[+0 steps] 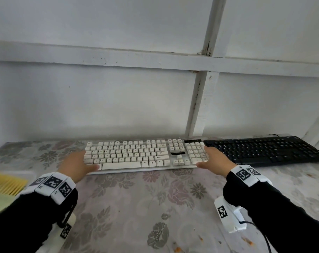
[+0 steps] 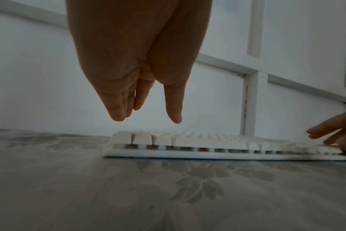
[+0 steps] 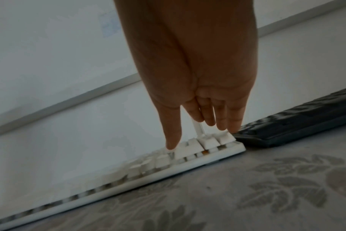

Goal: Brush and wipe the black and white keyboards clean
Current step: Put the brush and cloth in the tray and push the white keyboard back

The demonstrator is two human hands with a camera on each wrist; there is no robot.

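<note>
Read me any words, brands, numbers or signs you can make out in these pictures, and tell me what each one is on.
No text reads clearly enough to quote.
White keyboard: key legends are there, too small and blurred to read.
Black keyboard: pale key legends, unreadable.
Wrist bands: square black-and-white coded markers, no letters or numbers.
Wrist views: too dark and blurred for any lettering.

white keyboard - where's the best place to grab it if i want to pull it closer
Probably by its two short ends: the white keyboard is long, flat and thin. The left hand and right hand already flank it; on the right, the black keyboard crowds that end.
</note>
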